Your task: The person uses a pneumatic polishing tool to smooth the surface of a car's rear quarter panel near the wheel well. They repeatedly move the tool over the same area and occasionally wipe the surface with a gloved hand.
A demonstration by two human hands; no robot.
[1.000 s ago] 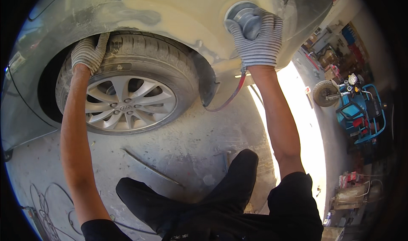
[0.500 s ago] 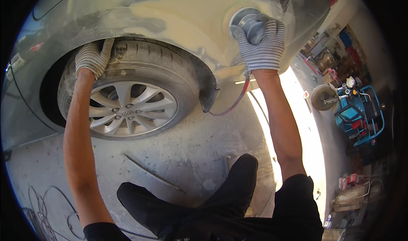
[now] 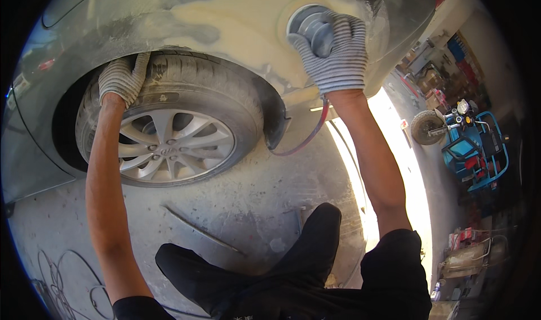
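My right hand (image 3: 338, 55), in a striped grey glove, is closed around a round grey air sander (image 3: 316, 31). The sander's disc lies against the beige filler patch (image 3: 236, 15) on the car's rear fender. A reddish hose (image 3: 316, 129) hangs down from below my right wrist. My left hand (image 3: 121, 78), gloved alike, reaches into the wheel arch over the top of the tyre (image 3: 197, 80). Its thumb stands apart from the palm, and the fingertips are hidden by the arch edge. Below it sits the silver alloy rim (image 3: 169, 145).
A thin bent strip (image 3: 203, 230) lies on the dusty concrete floor (image 3: 236, 190) before my knees. Dark cable coils (image 3: 62, 275) spread at the lower left. To the right stand a blue three-wheeler-like vehicle (image 3: 473, 151) and cluttered shelves (image 3: 439, 72). Bright sunlight falls across the floor beside my right arm.
My right hand and the sander have slid left and slightly up across the filler patch. The hose has shifted a little with them. My left hand is nearly still.
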